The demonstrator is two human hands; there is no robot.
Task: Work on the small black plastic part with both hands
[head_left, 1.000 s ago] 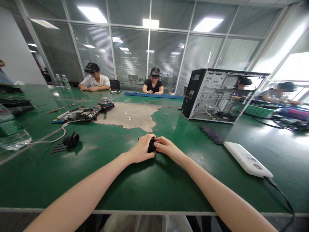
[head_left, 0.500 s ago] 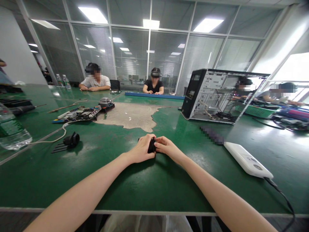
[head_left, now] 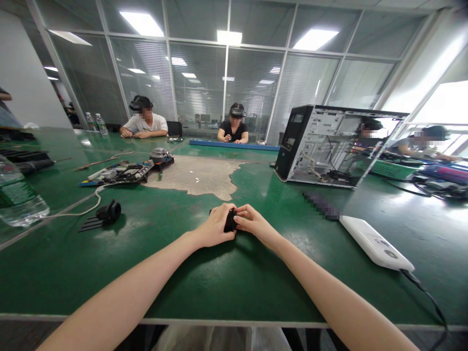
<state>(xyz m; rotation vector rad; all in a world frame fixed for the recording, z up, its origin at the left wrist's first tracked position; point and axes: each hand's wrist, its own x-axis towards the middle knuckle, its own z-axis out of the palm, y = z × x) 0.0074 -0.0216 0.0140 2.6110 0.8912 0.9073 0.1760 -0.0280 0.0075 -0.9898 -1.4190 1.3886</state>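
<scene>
In the middle of the head view, a small black object sits between my hands, just over the green table. Its kind cannot be made out, as fingers cover most of it. My left hand is wrapped over it from the left. From the right, my right hand pinches its near end with thumb and fingertips. To the left on the table lies a black plastic part with a round end and several flat prongs.
An open computer case stands at the right. Nearer lies a white power bank with a black cable. A circuit board and water bottle are at the left. Co-workers sit across the table.
My hands stay almost still around the black object. Across the table, the co-worker in black has raised one hand slightly.
</scene>
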